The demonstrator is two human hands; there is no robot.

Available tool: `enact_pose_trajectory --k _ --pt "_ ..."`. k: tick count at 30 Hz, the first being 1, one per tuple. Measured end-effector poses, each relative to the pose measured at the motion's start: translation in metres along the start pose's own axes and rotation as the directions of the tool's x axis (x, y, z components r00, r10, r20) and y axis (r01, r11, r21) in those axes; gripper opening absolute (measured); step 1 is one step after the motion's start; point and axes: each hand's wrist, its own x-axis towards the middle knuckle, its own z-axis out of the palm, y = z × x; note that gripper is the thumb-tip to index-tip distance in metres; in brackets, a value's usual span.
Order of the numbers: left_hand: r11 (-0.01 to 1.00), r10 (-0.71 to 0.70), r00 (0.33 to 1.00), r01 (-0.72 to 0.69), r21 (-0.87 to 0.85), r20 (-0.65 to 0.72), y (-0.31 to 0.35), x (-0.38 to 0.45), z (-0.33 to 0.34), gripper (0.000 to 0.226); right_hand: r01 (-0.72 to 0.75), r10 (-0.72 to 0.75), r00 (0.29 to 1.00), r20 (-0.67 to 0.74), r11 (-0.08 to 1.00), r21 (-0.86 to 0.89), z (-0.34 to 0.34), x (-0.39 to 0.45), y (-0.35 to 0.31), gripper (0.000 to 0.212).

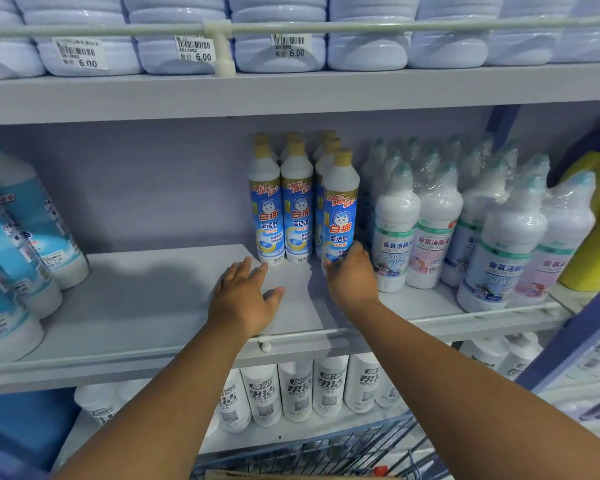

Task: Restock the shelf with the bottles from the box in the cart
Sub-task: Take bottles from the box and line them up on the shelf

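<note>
Bare shelf [146, 299] beside left hand [245, 299]

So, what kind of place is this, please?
Most likely a shop aisle, in the cleaning products section. Price tags with barcodes hang on the upper shelf rail, the shelves hold rows of identical bottles, and a wire cart stands below. The right hand grips one bottle.

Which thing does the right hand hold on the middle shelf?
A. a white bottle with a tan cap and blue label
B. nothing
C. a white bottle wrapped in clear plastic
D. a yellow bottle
A: the right hand curls round the base of the white bottle with a tan cap and blue label.
</note>
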Motion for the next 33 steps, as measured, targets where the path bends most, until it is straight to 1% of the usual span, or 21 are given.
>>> enact_pose_trajectory --k 6,10,12,14,19,23,25,27,33 --pt "1.0 0.002 1.0 -0.002 0.012 0.015 0.001 0.0 0.001 0.07 -0.021 0.021 1.0 0.018 1.0 0.012 0.0 0.002 0.0 0.046" --pt "0.998 0.025 0.999 -0.027 0.052 0.031 0.004 -0.002 -0.003 0.07 -0.059 0.059 0.996 0.062 0.998 -0.003 -0.003 0.0 0.0 0.048" --pt "0.999 0.023 0.998 -0.025 0.025 0.062 0.004 -0.007 -0.006 0.07 -0.066 0.069 0.993 0.091 0.997 -0.036 -0.008 -0.005 -0.001 0.049" --pt "1.0 0.026 0.996 -0.026 -0.002 0.08 0.004 -0.014 -0.008 0.07 -0.045 0.061 0.989 0.135 0.992 -0.116 -0.015 -0.013 -0.003 0.051" --pt "0.999 0.037 0.997 -0.036 -0.014 0.067 0.004 -0.035 -0.018 0.069 0.085 0.002 0.969 0.248 0.936 -0.341 -0.036 -0.041 -0.005 0.04" --pt "0.998 0.063 0.997 -0.063 0.014 0.035 0.008 -0.065 -0.028 0.069 0.253 -0.114 0.949 0.295 0.833 -0.492 -0.054 -0.076 -0.004 0.059" --pt "0.997 0.065 0.998 -0.066 0.034 0.024 0.011 -0.084 -0.03 0.07 0.308 -0.16 0.935 0.316 0.808 -0.503 -0.063 -0.095 -0.002 0.065" --pt "0.997 0.068 0.998 -0.069 0.046 0.009 0.014 -0.105 -0.031 0.07 0.347 -0.175 0.918 0.355 0.788 -0.509 -0.073 -0.114 0.0 0.069" --pt "0.997 0.052 0.997 -0.048 0.06 -0.058 0.027 -0.182 -0.018 0.071 0.457 -0.224 0.856 0.466 0.749 -0.48 -0.104 -0.183 0.021 0.073"
